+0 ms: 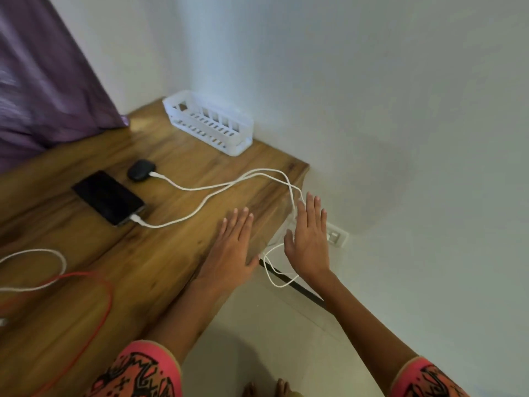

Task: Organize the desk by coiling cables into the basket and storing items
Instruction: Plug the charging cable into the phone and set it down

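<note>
Our left fingers (237,222) lie straight and close together, holding nothing. The left hand (233,245) is flat, palm down, at the right edge of the wooden desk (143,267); we cannot tell whether it rests on the wood or hovers just above it. Our right fingers (310,210) are also straight and slightly spread, gripping nothing. The right hand (309,239) hangs past the desk edge, in front of a white wall socket (336,234).

Two white cables drop over that edge just beside the right fingers and loop below both hands. One, the phone cable (186,217), is plugged into a black phone (107,196) lying flat on the desk. The other, the case cable (183,188), is plugged into a black earbud case (141,169) just behind the phone. The white slotted basket (206,121) sits in the far corner against the wall, well apart from both hands. At the desk's left a loose white cable (37,250) and a red cable (83,273) lie in loops. A purple curtain (43,67) hangs beyond the desk.
</note>
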`<action>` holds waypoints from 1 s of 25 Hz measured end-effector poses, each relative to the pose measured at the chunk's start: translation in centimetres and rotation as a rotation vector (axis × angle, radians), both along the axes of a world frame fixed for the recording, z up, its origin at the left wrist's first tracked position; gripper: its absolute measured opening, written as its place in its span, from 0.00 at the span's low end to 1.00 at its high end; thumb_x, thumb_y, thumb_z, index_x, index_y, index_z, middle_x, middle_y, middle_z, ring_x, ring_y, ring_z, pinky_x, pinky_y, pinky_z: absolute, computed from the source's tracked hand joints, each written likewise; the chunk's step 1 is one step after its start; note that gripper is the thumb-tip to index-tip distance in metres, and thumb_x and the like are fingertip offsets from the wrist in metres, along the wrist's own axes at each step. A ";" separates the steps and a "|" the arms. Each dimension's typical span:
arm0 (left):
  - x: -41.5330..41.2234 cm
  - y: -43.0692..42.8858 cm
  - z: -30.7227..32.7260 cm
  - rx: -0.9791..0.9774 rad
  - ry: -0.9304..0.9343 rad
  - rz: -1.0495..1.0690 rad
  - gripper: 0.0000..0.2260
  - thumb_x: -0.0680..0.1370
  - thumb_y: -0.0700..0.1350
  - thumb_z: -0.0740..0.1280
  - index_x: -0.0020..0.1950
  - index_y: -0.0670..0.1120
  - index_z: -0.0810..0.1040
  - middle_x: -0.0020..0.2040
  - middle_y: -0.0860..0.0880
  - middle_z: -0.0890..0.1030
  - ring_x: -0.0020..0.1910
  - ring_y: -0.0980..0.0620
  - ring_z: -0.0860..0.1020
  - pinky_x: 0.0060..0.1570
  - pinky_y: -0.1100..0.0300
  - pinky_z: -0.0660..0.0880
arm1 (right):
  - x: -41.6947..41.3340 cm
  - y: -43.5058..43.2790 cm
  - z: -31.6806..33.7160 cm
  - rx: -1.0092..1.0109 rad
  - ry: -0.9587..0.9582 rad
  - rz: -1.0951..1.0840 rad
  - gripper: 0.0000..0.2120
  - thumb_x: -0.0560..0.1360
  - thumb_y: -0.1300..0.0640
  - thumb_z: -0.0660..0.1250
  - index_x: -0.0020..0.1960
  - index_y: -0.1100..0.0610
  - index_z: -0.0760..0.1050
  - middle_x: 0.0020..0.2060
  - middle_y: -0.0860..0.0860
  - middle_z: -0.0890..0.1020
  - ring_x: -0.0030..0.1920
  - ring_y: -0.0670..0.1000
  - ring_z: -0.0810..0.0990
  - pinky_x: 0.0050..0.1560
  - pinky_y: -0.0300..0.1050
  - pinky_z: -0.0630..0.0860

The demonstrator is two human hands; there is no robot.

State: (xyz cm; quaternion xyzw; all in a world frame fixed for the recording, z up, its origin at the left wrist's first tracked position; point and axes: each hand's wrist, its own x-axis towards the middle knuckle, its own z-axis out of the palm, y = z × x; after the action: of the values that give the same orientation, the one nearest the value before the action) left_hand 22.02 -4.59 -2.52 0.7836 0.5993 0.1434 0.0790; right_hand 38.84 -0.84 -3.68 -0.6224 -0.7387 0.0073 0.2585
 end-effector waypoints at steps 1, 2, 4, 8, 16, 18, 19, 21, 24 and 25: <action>-1.0 -0.9 0.4 0.013 0.011 0.054 0.36 0.75 0.54 0.61 0.76 0.41 0.48 0.77 0.44 0.48 0.76 0.46 0.44 0.75 0.49 0.44 | -1.1 -0.2 1.0 0.018 0.046 0.032 0.33 0.69 0.66 0.64 0.72 0.65 0.58 0.74 0.62 0.56 0.75 0.58 0.48 0.74 0.53 0.46; -2.0 -1.7 1.0 0.031 0.005 0.109 0.36 0.75 0.56 0.60 0.76 0.42 0.48 0.77 0.44 0.48 0.75 0.48 0.43 0.74 0.51 0.44 | -2.4 -0.2 1.8 0.042 0.073 0.065 0.32 0.69 0.66 0.64 0.72 0.65 0.59 0.74 0.62 0.56 0.75 0.58 0.48 0.74 0.53 0.46; -4.1 -3.1 2.0 0.052 -0.036 0.196 0.37 0.75 0.57 0.59 0.76 0.43 0.46 0.77 0.46 0.47 0.73 0.52 0.39 0.74 0.53 0.44 | -5.4 -0.3 3.1 0.073 0.097 0.127 0.31 0.70 0.64 0.65 0.71 0.65 0.62 0.73 0.62 0.59 0.75 0.59 0.51 0.74 0.54 0.47; -7.8 -4.7 3.7 0.053 -0.105 0.315 0.37 0.77 0.55 0.61 0.76 0.45 0.42 0.77 0.49 0.41 0.71 0.56 0.34 0.70 0.61 0.37 | -10.8 -0.5 4.7 0.051 0.105 0.231 0.34 0.68 0.64 0.68 0.71 0.65 0.60 0.73 0.62 0.59 0.75 0.60 0.51 0.72 0.54 0.44; -12.6 -5.5 4.9 0.075 -0.154 0.522 0.37 0.77 0.55 0.60 0.76 0.45 0.40 0.75 0.52 0.36 0.72 0.55 0.33 0.69 0.62 0.33 | -17.9 1.3 5.8 -0.055 0.128 0.435 0.29 0.76 0.60 0.61 0.74 0.62 0.55 0.76 0.58 0.51 0.76 0.56 0.43 0.71 0.45 0.35; -13.4 -5.1 4.9 0.068 -0.179 0.569 0.38 0.77 0.55 0.61 0.75 0.45 0.40 0.73 0.54 0.35 0.72 0.55 0.32 0.68 0.62 0.33 | -19.5 2.2 5.8 -0.119 0.144 0.469 0.29 0.76 0.60 0.60 0.74 0.61 0.53 0.76 0.57 0.51 0.76 0.55 0.43 0.71 0.44 0.34; -13.7 -4.7 4.9 0.066 -0.189 0.587 0.38 0.77 0.55 0.61 0.75 0.45 0.40 0.73 0.53 0.35 0.72 0.55 0.32 0.68 0.62 0.33 | -20.0 2.6 5.7 -0.141 0.151 0.486 0.29 0.76 0.60 0.60 0.74 0.61 0.53 0.76 0.57 0.52 0.76 0.55 0.43 0.71 0.44 0.35; -14.5 -3.8 4.5 0.068 -0.213 0.633 0.37 0.77 0.54 0.61 0.75 0.45 0.41 0.75 0.52 0.37 0.72 0.54 0.33 0.69 0.62 0.33 | -21.3 3.6 5.5 -0.183 0.156 0.530 0.28 0.77 0.58 0.59 0.74 0.61 0.53 0.76 0.57 0.53 0.76 0.54 0.44 0.73 0.45 0.38; -15.6 -2.8 3.6 0.029 -0.308 0.724 0.38 0.77 0.54 0.62 0.76 0.45 0.41 0.77 0.50 0.40 0.72 0.56 0.34 0.70 0.61 0.36 | -23.2 4.5 5.1 -0.286 0.201 0.617 0.28 0.78 0.56 0.60 0.74 0.62 0.54 0.75 0.57 0.57 0.75 0.54 0.51 0.74 0.46 0.51; -16.0 -2.4 3.3 0.005 -0.350 0.761 0.39 0.77 0.54 0.63 0.76 0.45 0.41 0.77 0.50 0.40 0.72 0.57 0.35 0.71 0.60 0.39 | -23.9 4.9 4.9 -0.328 0.211 0.648 0.27 0.78 0.56 0.61 0.73 0.61 0.56 0.74 0.56 0.59 0.74 0.54 0.55 0.72 0.45 0.55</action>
State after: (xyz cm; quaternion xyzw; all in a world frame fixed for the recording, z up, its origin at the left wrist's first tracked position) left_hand 6.01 -7.04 0.73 0.4703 0.8232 0.2948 0.1191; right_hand 14.98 4.08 1.22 -0.3854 -0.8556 0.2709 0.2146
